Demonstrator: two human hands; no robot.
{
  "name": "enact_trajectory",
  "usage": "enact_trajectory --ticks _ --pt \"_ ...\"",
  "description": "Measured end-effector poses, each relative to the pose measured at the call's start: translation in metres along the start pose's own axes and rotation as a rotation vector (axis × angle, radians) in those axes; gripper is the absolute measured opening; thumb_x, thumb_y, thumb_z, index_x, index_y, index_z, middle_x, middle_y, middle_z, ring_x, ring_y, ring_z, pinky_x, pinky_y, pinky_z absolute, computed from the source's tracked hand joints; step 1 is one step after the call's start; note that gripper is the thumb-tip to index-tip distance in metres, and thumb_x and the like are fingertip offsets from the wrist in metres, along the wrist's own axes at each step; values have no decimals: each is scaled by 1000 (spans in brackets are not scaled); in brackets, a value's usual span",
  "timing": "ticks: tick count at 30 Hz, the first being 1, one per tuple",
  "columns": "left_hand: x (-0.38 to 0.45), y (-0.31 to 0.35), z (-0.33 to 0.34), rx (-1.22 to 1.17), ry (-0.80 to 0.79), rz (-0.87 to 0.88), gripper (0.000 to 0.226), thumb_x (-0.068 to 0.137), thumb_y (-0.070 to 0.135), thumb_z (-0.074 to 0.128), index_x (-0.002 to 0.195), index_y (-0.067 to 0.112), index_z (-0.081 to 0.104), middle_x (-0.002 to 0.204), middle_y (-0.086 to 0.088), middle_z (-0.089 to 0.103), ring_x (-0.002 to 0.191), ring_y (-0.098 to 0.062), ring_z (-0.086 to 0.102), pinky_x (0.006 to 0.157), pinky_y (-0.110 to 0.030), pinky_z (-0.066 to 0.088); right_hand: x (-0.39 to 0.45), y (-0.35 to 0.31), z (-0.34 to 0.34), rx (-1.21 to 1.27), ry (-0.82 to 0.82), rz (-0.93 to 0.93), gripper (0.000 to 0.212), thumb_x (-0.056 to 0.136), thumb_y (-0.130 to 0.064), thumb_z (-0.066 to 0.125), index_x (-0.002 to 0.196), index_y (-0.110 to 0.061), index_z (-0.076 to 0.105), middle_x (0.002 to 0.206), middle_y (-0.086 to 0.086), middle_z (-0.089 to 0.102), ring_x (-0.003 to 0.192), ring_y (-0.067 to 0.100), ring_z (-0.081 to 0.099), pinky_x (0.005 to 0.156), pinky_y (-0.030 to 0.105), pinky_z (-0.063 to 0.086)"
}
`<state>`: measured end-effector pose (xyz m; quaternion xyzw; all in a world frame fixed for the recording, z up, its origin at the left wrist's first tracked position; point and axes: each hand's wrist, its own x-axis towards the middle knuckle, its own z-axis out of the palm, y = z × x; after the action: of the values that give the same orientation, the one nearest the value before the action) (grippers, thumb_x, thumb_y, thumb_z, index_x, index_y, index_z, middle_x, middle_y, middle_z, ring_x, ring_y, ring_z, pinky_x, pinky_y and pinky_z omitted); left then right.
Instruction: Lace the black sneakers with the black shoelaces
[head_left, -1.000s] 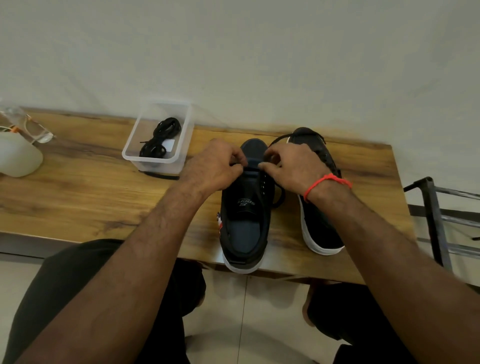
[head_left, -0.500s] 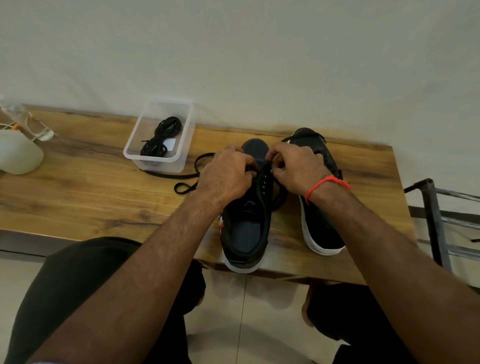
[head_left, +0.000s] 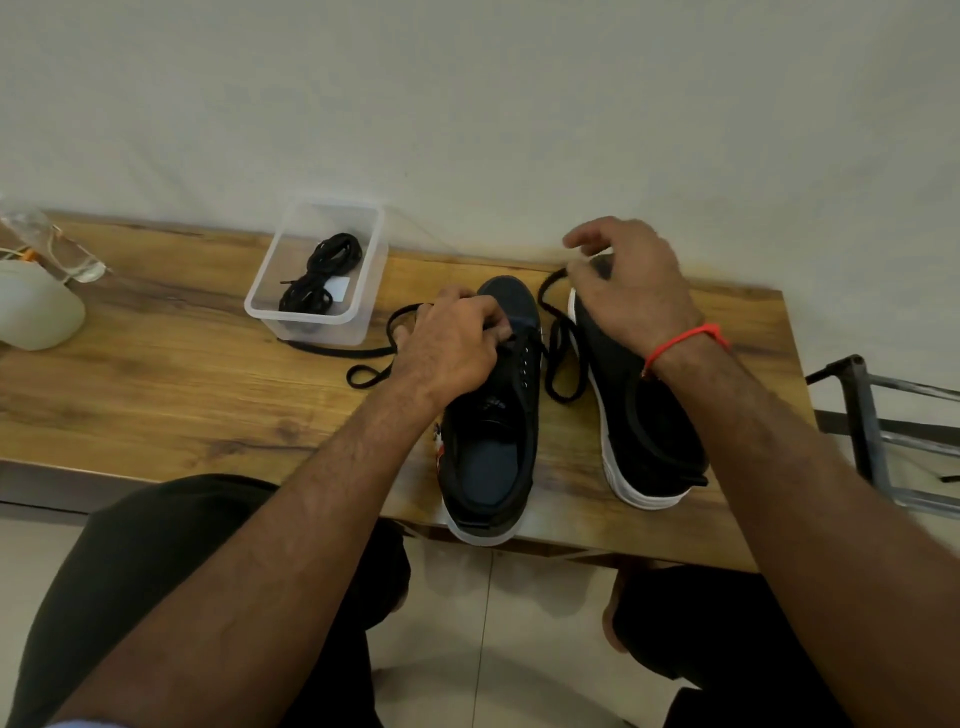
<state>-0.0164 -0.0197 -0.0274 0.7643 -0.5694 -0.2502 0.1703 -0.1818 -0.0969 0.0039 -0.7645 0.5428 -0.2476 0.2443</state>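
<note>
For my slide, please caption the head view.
Left hand grips the lace at the sneaker; right hand pulls its end.

The wooden table (head_left: 156, 395) carries two black sneakers (head_left: 491, 441) side by side, a loose black shoelace (head_left: 332, 349), a clear plastic container (head_left: 317, 270) and a white rounded object (head_left: 36, 312).

Bare forearms, red wrist thread (head_left: 683, 340), seemingly black trousers (head_left: 156, 571)

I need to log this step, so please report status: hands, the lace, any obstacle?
Left hand pinches lace at left sneaker's eyelets. Right hand pulls other lace end up, over right sneaker. Spare laces in clear box. Nothing in the way.
</note>
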Motion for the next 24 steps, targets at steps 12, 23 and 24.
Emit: enact_trajectory --ticks 12,23,24 --pt "7 3 -4 -621 4 -185 24 109 29 44 103 20 65 106 -7 66 98 -21 61 85 -39 52 -16 -7 31 -89 -357 -138 26 102 -30 54 124 -20 64 113 -2 65 108 18 59 89 28 45" --pt "11 -8 -7 -391 -115 -106 41 89 19 77 118 34 52 135 -3 48 113 -21 56 96 -41 55 -8 6 34 105 -180 84 9 96 -25 66 90 -18 67 82 -6 61 73 5 54 61 11 40" --pt "10 -10 -7 -377 -146 -143 52 86 18 80 123 35 48 137 -5 48 116 -24 56 97 -44 54 -7 4 34 164 -151 108 11 96 -24 66 87 -18 66 78 -8 61 69 2 53 58 6 38"
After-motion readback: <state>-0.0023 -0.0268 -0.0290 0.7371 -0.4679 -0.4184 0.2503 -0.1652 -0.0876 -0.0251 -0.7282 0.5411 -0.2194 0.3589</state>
